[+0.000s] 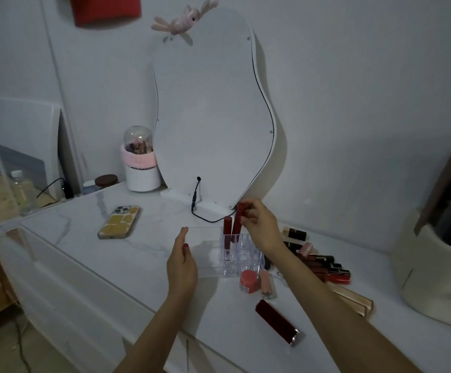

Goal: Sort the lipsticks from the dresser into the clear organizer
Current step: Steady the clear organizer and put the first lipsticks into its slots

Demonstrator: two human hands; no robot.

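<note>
On the dresser, mid-frame: lines below are running from the held lipstick outward.

Held lipstick: dark red tube, long axis near vertical and leaning slightly, cap end pointing up, lower end sitting inside a back cell of the clear organizer.

Right hand: reaching in from the lower right, forearm crossing above the loose tubes, fingertips pinching the upper end of the held lipstick; painted nails are showing.

Second lipstick: matching dark red tube, standing upright in the neighbouring cell just left of the held one, top end up.

Organizer: transparent, gridded cells on its right side and a flat open part on its left; it is resting on the white marbled dresser top.

Left hand: lying against the organizer's left side, fingers pressed together and pointing away from the person, thumb hidden.

Loose lipsticks: black, red and pink tubes lying on their sides in a cluster right of the organizer.

Round pot: coral lid, sitting just in front of the organizer, a pale pink gloss tube beside it.

Red case: long dark red tube lying diagonally near the front edge.

Phone: lying face down, well left of the organizer.

Mirror back: white, standing behind the organizer, black cable hanging at its base.
</note>
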